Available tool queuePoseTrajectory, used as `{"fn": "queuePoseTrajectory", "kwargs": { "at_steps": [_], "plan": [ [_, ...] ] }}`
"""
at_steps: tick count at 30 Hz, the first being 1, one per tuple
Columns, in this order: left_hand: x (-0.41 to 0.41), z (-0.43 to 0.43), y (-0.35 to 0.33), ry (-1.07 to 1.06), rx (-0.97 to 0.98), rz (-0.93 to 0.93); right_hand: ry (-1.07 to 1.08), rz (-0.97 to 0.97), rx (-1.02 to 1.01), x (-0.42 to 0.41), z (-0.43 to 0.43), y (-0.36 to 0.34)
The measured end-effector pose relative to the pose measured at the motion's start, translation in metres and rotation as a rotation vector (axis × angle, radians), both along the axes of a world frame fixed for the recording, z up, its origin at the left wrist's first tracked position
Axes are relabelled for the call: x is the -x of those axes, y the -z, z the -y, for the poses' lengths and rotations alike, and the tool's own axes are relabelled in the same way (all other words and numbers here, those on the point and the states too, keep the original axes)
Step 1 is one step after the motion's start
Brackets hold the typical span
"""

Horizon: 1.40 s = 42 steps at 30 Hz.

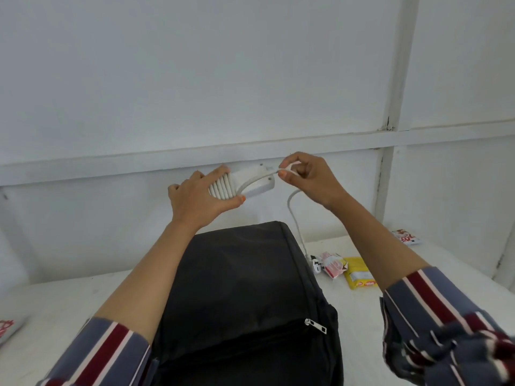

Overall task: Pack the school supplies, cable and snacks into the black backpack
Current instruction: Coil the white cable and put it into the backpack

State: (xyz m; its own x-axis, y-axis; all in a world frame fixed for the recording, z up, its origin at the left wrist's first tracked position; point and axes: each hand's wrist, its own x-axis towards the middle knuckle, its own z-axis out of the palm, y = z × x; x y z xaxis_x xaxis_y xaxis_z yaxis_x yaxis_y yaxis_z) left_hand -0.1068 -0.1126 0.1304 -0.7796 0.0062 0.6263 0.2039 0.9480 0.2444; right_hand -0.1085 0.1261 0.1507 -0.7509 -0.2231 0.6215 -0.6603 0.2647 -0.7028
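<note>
The black backpack (245,291) lies flat on the white table, its zipper pull near the front. Above its far end my left hand (196,196) grips a bundle of several loops of the white cable (221,186). My right hand (306,178) pinches the same cable between thumb and fingers, a short way along from the bundle. The loose end of the cable hangs down past the bag's right side to the table. A yellow snack packet (359,273) and a red-and-white packet (333,264) lie right of the bag.
A white box (256,181) is fixed to the wall behind my hands. Another red-and-white packet (407,236) lies far right by the wall. A red-printed item (8,327) shows at the left edge. A small black-and-white object (316,263) sits beside the snacks.
</note>
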Motion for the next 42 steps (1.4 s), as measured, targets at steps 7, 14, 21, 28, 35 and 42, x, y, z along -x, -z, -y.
{"fn": "queuePoseTrajectory", "kwargs": {
  "at_steps": [7, 14, 21, 28, 35, 42],
  "plan": [
    [-0.009, -0.014, 0.002, 0.260, -0.018, 0.151, -0.084, -0.022, -0.040, 0.025, -0.004, -0.009],
    [-0.015, -0.031, 0.005, 0.435, -0.208, 0.083, -0.188, 0.142, -0.004, 0.032, -0.007, 0.009],
    [-0.023, -0.047, 0.010, 0.413, -0.126, 0.023, -0.149, 0.318, 0.114, 0.022, -0.004, 0.043],
    [-0.023, -0.056, 0.012, 0.385, -0.089, 0.034, 0.086, 0.421, 0.268, 0.027, 0.003, 0.045],
    [-0.026, -0.062, 0.011, 0.360, -0.135, 0.055, 0.125, 0.466, 0.337, 0.026, 0.018, 0.037],
    [-0.022, -0.052, 0.013, 0.302, -0.104, 0.065, 0.047, 0.376, 0.133, 0.020, -0.001, 0.024]
  ]
}}
